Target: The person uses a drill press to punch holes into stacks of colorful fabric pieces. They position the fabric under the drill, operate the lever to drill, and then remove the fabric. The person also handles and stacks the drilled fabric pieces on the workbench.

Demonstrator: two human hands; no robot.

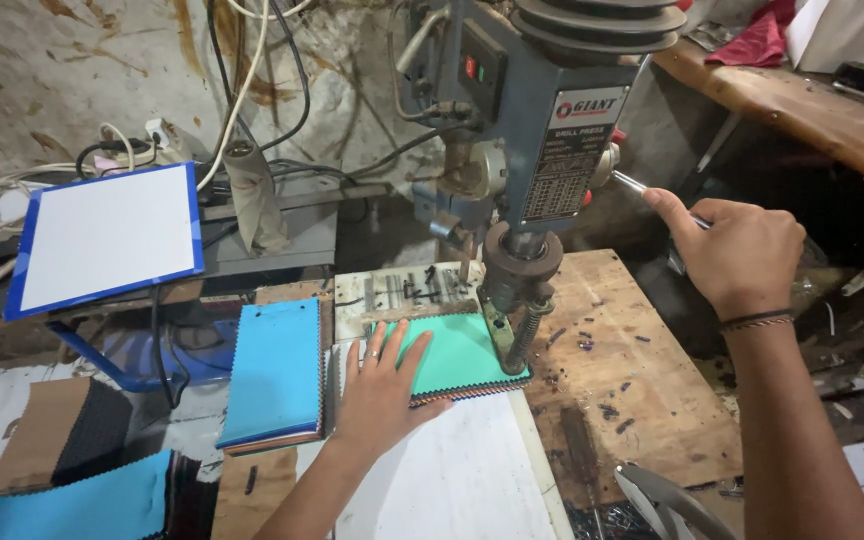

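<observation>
A blue-topped stack of fabric swatches [274, 373] lies on the table [642, 400]. Just to its right, the left hand [384, 385] presses flat, fingers spread, on a green-topped swatch stack [462, 352] under the drill press [524, 150]. The right hand [742, 252] is clenched around the press's feed lever [642, 185].

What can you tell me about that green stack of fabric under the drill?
The green stack is a pile of thin fabric swatches with zigzag-cut edges, teal-green on top and darker layers showing below. It lies flat on the wooden table, its far right corner under the drill press spindle. The left hand presses flat on its near left part.
</observation>
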